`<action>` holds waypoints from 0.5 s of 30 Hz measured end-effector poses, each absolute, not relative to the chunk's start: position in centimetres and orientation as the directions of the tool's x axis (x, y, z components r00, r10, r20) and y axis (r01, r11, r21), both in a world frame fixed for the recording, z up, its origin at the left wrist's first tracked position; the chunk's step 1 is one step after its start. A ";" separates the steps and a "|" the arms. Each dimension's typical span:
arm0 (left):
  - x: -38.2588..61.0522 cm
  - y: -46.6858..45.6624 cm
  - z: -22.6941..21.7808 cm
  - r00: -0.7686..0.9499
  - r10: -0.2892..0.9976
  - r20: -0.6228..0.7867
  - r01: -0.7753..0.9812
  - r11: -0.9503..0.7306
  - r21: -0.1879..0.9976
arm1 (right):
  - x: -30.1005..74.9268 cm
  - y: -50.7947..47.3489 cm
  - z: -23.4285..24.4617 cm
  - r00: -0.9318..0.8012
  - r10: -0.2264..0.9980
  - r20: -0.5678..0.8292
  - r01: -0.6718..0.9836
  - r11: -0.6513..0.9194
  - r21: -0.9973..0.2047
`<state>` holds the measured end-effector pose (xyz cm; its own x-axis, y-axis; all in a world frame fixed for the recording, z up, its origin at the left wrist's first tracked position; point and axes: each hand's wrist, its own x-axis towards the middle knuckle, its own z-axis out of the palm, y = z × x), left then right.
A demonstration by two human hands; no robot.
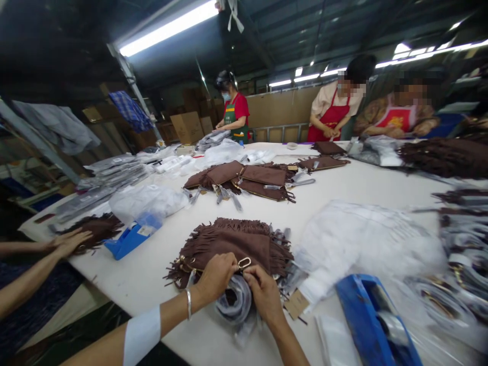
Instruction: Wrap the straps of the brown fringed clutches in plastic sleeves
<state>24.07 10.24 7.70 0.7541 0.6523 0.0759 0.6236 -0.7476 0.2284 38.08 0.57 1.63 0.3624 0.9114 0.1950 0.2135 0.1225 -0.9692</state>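
Note:
A brown fringed bag (236, 244) lies flat on the table in front of me. At its near edge, a gold metal clasp (244, 263) shows between my two hands. My left hand (216, 275), with a bracelet on its wrist, is closed in a pinch at the clasp's left end. My right hand (265, 294) is closed just below the clasp's right side; its fingertips partly hide what they grip. Beneath the fingers sits a rolled strap (234, 302) wrapped in clear plastic. A brown cardboard tag (296, 304) lies right of my right hand.
Blue tape dispensers stand at the near right (375, 320) and left (133, 235). Clear plastic bags (366, 244) lie to the right, near wrapped straps (465, 254). More brown bags (244, 178) are piled ahead. A co-worker's hands (72, 241) press a bag at left; other people work across the table.

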 end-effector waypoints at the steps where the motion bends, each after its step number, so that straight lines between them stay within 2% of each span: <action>1: 24.1 10.0 7.2 0.748 0.656 0.099 0.616 -0.742 0.266 | 37.9 0.6 1.6 0.372 0.907 0.198 0.229 0.117 -0.966; 7: 23.4 9.6 6.4 0.665 0.739 0.112 0.599 -0.616 0.512 | 36.9 1.1 1.5 0.412 0.890 0.193 0.312 0.061 -0.948; 15: 23.5 8.7 6.4 0.583 0.810 0.065 0.533 -0.441 0.722 | 36.4 1.1 1.8 0.450 0.875 0.181 0.330 0.026 -0.944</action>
<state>23.46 8.68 6.42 0.5829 0.8099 0.0647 0.5327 -0.4411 0.7222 36.39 1.15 1.78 0.4496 0.8747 0.1809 0.3298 0.0256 -0.9437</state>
